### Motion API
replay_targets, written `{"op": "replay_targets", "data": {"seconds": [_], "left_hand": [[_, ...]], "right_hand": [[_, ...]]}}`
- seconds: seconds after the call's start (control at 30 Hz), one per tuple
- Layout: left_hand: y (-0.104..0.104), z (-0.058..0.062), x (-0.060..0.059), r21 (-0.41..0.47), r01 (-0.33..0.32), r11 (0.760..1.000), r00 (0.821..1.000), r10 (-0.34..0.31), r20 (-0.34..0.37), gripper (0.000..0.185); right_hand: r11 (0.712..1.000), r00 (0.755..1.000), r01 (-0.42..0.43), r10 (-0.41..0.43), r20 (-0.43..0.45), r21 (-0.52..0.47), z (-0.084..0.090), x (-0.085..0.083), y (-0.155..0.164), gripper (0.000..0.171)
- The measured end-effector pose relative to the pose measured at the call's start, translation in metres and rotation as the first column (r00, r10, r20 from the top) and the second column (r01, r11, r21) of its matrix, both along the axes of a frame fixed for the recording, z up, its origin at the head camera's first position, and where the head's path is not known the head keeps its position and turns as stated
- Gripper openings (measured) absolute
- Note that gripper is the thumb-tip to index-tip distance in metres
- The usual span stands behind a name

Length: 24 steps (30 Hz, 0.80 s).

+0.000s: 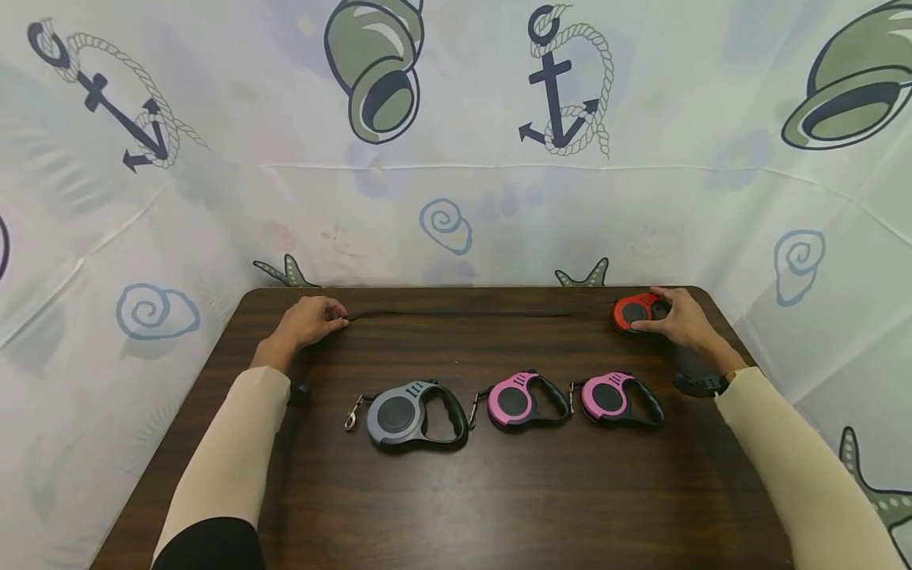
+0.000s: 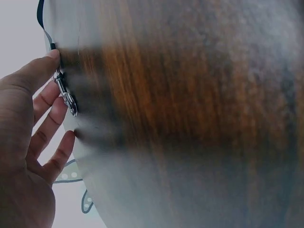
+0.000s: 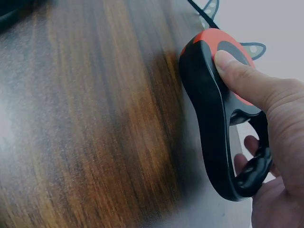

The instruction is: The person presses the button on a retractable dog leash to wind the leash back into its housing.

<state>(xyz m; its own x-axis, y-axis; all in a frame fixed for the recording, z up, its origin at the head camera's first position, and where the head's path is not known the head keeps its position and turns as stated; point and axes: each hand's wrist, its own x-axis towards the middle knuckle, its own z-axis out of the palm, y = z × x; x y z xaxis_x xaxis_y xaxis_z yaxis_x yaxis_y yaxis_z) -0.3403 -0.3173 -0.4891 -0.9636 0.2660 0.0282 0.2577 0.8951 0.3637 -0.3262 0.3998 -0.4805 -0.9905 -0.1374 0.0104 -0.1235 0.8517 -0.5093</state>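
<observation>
Along the back of the table, my right hand (image 1: 680, 318) grips a red and black retractable dog leash (image 1: 632, 312), thumb pressed on its round body in the right wrist view. A thin dark strap (image 1: 456, 313) runs from it across to the left. At the far end my left hand (image 1: 311, 320) pinches the strap just above its metal snap clip (image 2: 66, 95), its other fingers spread below. Nearer lie a grey retractable leash (image 1: 396, 415), a pink retractable leash (image 1: 510, 402) and a second pink leash (image 1: 606, 396) in a row, handles to the right.
The dark wooden table (image 1: 499, 507) ends at a patterned white curtain (image 1: 484, 222) behind and at both sides. Metal clips of the three leashes in the row point left, one clip (image 1: 351, 413) lying beside the grey leash.
</observation>
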Motion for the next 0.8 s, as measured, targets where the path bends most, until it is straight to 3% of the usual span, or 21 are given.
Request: {"op": "replay_targets", "data": {"seconds": [0.23, 0.47, 0.8], "left_hand": [[-0.002, 0.002, -0.001, -0.053, 0.001, 0.999, 1.000, 0.000, 0.016, 0.020], [-0.007, -0.003, -0.002, -0.074, -0.013, 0.997, 1.000, 0.015, 0.022, 0.018], [-0.012, -0.001, 0.004, -0.071, 0.009, 0.997, 1.000, -0.011, -0.026, 0.020]], "right_hand": [[1.000, 0.999, -0.004, 0.004, -0.042, 0.000, 0.002, 0.005, -0.002, 0.099], [1.000, 0.996, -0.021, 0.020, -0.083, -0.002, 0.001, 0.006, 0.001, 0.090], [0.999, 1.000, -0.003, 0.003, -0.006, -0.042, 0.003, 0.011, 0.005, 0.092]]}}
